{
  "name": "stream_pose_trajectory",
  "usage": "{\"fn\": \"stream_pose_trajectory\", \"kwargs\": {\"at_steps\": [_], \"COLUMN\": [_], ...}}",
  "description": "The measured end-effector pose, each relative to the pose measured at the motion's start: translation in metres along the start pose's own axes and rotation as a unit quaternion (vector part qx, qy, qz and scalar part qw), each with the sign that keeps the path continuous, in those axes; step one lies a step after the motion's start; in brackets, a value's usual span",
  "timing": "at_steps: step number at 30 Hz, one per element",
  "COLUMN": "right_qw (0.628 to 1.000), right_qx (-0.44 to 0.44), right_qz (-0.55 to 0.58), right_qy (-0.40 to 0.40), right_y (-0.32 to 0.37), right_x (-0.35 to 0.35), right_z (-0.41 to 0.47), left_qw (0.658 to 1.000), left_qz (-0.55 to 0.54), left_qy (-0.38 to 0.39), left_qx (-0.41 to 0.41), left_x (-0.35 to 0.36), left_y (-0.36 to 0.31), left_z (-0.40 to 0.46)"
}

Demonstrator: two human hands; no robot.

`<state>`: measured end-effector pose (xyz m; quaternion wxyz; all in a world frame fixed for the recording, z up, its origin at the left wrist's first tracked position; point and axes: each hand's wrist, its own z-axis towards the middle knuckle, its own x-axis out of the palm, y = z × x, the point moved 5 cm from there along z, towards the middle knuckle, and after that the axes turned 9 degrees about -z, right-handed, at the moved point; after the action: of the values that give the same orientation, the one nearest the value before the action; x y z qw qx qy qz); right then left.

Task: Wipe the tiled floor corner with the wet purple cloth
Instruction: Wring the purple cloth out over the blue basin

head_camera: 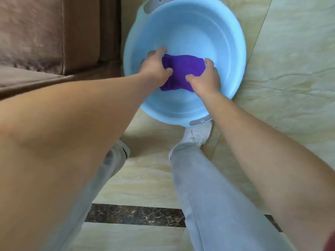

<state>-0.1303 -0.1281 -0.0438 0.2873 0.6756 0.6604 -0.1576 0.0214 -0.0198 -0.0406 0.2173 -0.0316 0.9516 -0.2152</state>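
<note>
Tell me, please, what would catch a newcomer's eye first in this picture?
The purple cloth stands out, bunched inside the light blue basin on the tiled floor. The left hand and right hand grip it from either side. A brown sofa sits left of the basin, and a white shoe touches its near rim.

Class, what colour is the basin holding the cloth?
Light blue basin, seen in the head view.

Single head cam, wide-angle, looks steeply down and forward from close above; left hand (154, 67) and right hand (204, 78) sit upper-centre, floor (290, 69) beyond.
</note>
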Motion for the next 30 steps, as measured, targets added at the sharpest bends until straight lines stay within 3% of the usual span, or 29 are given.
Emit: {"fn": "stream_pose_trajectory", "kwargs": {"at_steps": [4, 8, 12, 19, 24, 30], "right_qw": [1.0, 0.998, 0.995, 0.973, 0.958, 0.929], "right_qx": [0.009, 0.041, 0.045, 0.032, -0.011, -0.06], "right_qz": [-0.017, 0.016, 0.046, 0.207, 0.274, 0.358], "right_qy": [0.018, 0.054, 0.07, 0.093, 0.079, 0.071], "right_y": [-0.005, -0.008, -0.002, 0.029, 0.076, 0.15], "right_x": [0.022, 0.034, 0.019, -0.077, -0.169, -0.267], "right_z": [0.016, 0.024, -0.002, -0.125, -0.228, -0.365], "left_qw": [0.997, 0.993, 0.993, 0.99, 0.988, 0.958], "left_qz": [0.05, 0.093, 0.055, -0.06, -0.132, -0.285], "left_qy": [0.066, 0.045, 0.022, -0.011, -0.004, -0.011], "left_qx": [-0.008, -0.047, -0.101, -0.124, -0.079, -0.031], "left_x": [0.015, 0.02, 0.008, -0.049, -0.129, -0.243], "left_y": [0.01, 0.017, 0.022, -0.03, -0.103, -0.174], "left_z": [0.018, 0.022, -0.003, -0.132, -0.222, -0.363]}}
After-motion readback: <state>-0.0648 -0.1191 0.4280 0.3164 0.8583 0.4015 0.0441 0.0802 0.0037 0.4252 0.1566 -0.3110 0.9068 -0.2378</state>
